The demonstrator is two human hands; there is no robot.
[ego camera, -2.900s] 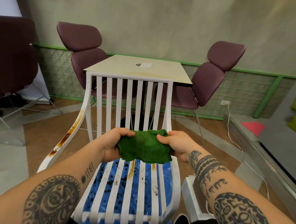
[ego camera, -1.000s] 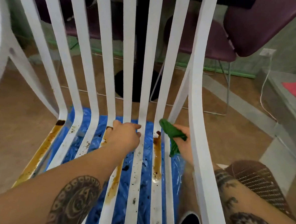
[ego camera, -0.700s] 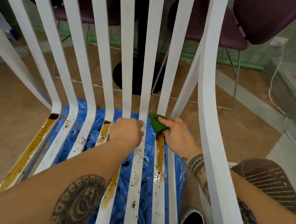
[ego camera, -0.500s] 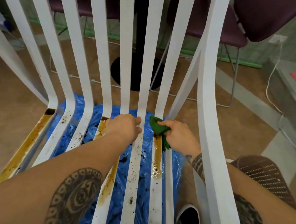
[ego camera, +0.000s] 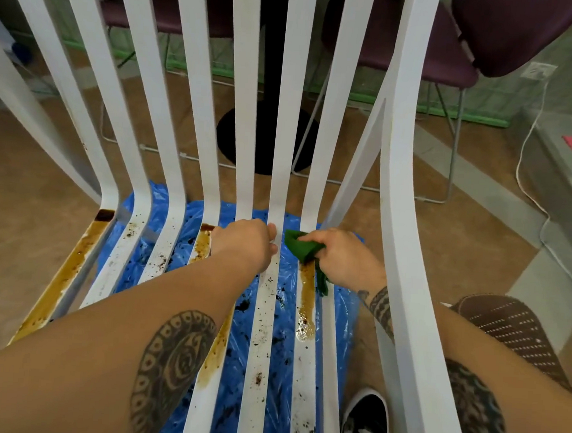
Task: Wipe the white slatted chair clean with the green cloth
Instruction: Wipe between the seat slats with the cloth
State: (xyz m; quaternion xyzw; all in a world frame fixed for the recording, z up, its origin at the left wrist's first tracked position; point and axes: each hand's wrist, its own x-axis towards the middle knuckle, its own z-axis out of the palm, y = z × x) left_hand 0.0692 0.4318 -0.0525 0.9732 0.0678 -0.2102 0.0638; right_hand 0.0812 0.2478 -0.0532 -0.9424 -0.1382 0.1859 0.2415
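As right hand grips green cloth, left hand holds slat

One white chair, one green cloth, two hands, one shoe, perhaps two purple chairs.

Diffuse, even indoor light left only faint shadows. The glossy white slatted plastic chair glared brightly, almost washed out on its right upright. Wide-angle distortion bowed its slats outward near the edges. The purple upholstered chair behind looked soft.
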